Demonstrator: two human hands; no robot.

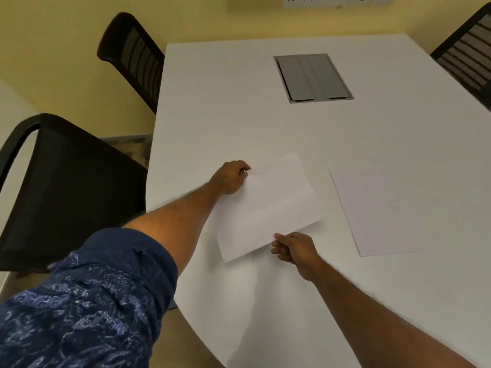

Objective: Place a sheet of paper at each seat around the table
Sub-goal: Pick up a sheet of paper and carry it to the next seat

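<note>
Sheet [268, 208] is held in both my hands, over the left part of the table [239, 88] and just in from the curved edge where the near chair [66, 187] stands. It lies skewed, one long side running from lower left to upper right. I cannot tell whether its underside touches the tabletop or hangs a little above it. A small step shows along its right edge, so there may be more than one leaf, but I cannot tell.

My left hand [232, 177] has its fingers curled, and they pinch the sheet's far left edge with the thumb on top. My right hand [292, 251] pinches the near edge, thumb pressed on the upper face and the other fingers folded underneath. My left arm reaches out of a blue patterned sleeve [93, 301].

A second sheet [377, 211] lies flat on the table to the right. It is near the one I hold but apart from it, with neither hand on it.

Farther off, a grey hatch [310, 77] is set into the middle of the tabletop. A far chair [132, 57] stands at the table's left side beyond the near one, and a right chair [467, 57] shows at the upper right corner. Sockets [318, 0] sit on the yellow wall [66, 22] behind.
</note>
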